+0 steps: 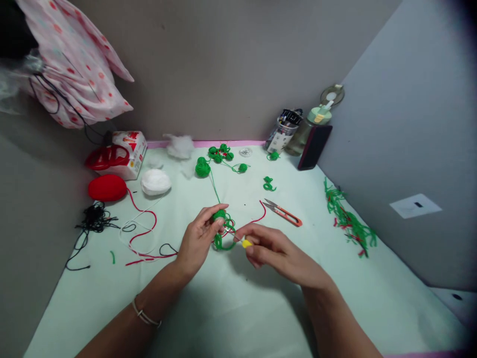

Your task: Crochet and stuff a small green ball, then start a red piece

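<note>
Between the thumb and fingers of my left hand [198,237] is a green crocheted piece [219,216], with loops of green yarn hanging below it. My right hand [274,249] grips a crochet hook by its yellow handle [246,243]; the thin shaft points left into the green loops. Exactly where the hook tip sits among the loops is too small to tell. A green strand runs from the piece up to a green yarn ball [202,168]. A red yarn tail [261,215] stretches out behind my right hand.
Orange thread snips [285,214] lie right of centre. Red yarn [108,188], white yarn [155,182] and tangled black yarn [96,218] are at left. Several green crocheted pieces [219,153] sit at the back. A phone [315,147] leans near a bottle [298,141]; yarn scraps [350,219] lie far right.
</note>
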The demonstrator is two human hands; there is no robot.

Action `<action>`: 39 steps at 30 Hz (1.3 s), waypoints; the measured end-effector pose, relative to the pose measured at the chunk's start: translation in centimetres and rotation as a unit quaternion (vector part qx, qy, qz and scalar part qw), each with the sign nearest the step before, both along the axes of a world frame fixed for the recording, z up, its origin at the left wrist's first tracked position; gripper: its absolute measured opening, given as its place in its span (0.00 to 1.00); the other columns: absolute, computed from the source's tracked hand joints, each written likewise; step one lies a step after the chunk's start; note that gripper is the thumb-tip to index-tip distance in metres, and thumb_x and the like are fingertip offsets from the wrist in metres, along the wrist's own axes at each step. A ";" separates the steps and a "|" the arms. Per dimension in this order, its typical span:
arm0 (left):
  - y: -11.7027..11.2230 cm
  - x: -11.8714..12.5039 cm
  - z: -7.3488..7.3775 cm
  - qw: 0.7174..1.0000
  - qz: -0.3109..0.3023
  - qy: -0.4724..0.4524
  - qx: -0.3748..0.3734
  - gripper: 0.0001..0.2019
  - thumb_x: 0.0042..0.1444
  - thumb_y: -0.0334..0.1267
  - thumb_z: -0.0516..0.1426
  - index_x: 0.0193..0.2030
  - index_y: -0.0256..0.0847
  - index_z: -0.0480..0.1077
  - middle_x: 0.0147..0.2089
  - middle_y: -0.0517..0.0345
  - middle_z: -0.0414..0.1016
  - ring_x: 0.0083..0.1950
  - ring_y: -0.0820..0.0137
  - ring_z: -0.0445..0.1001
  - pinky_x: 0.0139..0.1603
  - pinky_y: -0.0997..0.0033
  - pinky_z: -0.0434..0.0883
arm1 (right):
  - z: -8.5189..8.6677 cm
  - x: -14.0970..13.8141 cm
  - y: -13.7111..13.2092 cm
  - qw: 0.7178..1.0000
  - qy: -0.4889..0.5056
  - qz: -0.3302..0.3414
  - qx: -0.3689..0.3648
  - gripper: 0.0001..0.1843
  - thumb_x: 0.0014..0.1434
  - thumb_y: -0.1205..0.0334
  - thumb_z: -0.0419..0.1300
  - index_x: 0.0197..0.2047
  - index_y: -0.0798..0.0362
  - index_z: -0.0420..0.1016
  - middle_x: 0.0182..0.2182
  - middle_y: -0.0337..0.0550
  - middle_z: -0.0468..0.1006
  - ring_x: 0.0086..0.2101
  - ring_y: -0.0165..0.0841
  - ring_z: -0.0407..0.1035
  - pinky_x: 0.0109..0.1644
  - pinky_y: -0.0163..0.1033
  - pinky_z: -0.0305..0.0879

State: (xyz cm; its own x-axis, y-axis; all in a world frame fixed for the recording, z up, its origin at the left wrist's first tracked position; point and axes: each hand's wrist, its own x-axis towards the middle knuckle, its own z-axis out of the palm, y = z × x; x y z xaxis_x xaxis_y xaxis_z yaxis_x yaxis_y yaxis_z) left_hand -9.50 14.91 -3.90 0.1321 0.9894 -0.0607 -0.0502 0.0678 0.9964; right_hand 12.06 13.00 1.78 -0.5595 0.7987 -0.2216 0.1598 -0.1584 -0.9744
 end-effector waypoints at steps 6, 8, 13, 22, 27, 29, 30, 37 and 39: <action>-0.3 0.0 0.1 1.000 -0.012 0.002 -0.008 0.18 0.67 0.45 0.59 0.60 0.41 0.74 0.51 0.51 0.82 0.40 0.68 0.79 0.47 0.67 0.74 | -1.7 -3.0 0.2 0.990 0.086 -0.077 -0.080 0.14 0.69 0.51 0.59 0.42 0.54 0.78 0.17 0.26 0.55 0.20 0.24 0.43 0.26 0.36 0.39; -0.4 0.2 0.2 1.000 -0.006 -0.001 -0.002 0.17 0.67 0.44 0.59 0.59 0.41 0.72 0.49 0.50 0.83 0.44 0.66 0.80 0.49 0.66 0.75 | -1.8 -3.3 0.3 0.987 0.096 -0.090 -0.097 0.13 0.68 0.53 0.59 0.42 0.54 0.79 0.16 0.26 0.55 0.20 0.25 0.42 0.26 0.37 0.38; -0.6 0.5 -0.1 1.000 0.011 -0.012 0.023 0.11 0.67 0.42 0.58 0.52 0.41 0.67 0.48 0.48 0.82 0.47 0.65 0.80 0.49 0.65 0.76 | -2.0 -3.7 0.2 0.977 0.125 -0.102 -0.140 0.13 0.65 0.54 0.61 0.41 0.56 0.81 0.14 0.25 0.55 0.19 0.24 0.40 0.25 0.36 0.36; -0.6 0.1 -1.4 0.996 0.031 0.037 0.070 0.11 0.66 0.41 0.60 0.52 0.43 0.69 0.53 0.47 0.81 0.45 0.64 0.80 0.49 0.63 0.75 | -2.3 -3.6 0.5 0.918 0.254 -0.108 -0.283 0.08 0.60 0.60 0.66 0.37 0.58 0.80 0.13 0.24 0.53 0.18 0.22 0.37 0.22 0.33 0.37; -0.6 0.3 -1.4 0.995 0.038 0.057 0.074 0.12 0.65 0.41 0.60 0.53 0.43 0.70 0.51 0.49 0.82 0.46 0.64 0.80 0.51 0.62 0.74 | -2.5 -3.5 0.6 0.909 0.268 -0.128 -0.293 0.08 0.60 0.61 0.66 0.37 0.58 0.79 0.13 0.24 0.51 0.18 0.23 0.36 0.23 0.33 0.37; -0.7 0.4 -1.1 0.995 0.038 0.059 0.064 0.11 0.65 0.41 0.61 0.51 0.43 0.70 0.46 0.53 0.82 0.45 0.64 0.80 0.50 0.63 0.74 | -2.4 -3.7 0.4 0.926 0.239 -0.147 -0.251 0.09 0.60 0.59 0.66 0.37 0.57 0.78 0.13 0.24 0.53 0.18 0.23 0.38 0.24 0.34 0.38; -0.7 0.4 -1.0 0.996 0.037 0.058 0.058 0.10 0.64 0.41 0.61 0.50 0.43 0.70 0.43 0.54 0.82 0.43 0.64 0.80 0.48 0.64 0.74 | -2.4 -3.9 0.2 0.936 0.220 -0.156 -0.227 0.10 0.61 0.57 0.65 0.37 0.57 0.78 0.12 0.24 0.54 0.18 0.23 0.39 0.24 0.34 0.39; -0.6 0.8 0.2 0.999 0.030 0.011 0.015 0.06 0.62 0.41 0.60 0.39 0.43 0.68 0.27 0.65 0.71 0.27 0.72 0.70 0.30 0.73 0.68 | -2.1 -5.5 -1.5 0.982 0.035 -0.180 -0.037 0.18 0.68 0.46 0.58 0.37 0.53 0.74 0.15 0.27 0.59 0.19 0.26 0.48 0.25 0.35 0.44; -0.5 0.9 0.4 1.000 0.021 -0.009 0.005 0.07 0.61 0.41 0.59 0.36 0.43 0.67 0.25 0.67 0.69 0.25 0.73 0.68 0.28 0.74 0.67 | -2.3 -5.7 -2.0 0.981 -0.029 -0.188 0.018 0.17 0.70 0.47 0.56 0.38 0.51 0.73 0.18 0.29 0.60 0.20 0.27 0.51 0.26 0.35 0.47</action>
State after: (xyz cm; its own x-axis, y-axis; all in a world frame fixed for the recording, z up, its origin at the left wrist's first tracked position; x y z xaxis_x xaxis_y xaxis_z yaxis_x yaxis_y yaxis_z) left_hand -8.57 14.42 -3.50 0.0908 0.9946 -0.0493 -0.0698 0.0557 0.9960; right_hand 6.36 11.03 -0.51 -0.2100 0.9543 -0.2127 0.1521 -0.1830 -0.9713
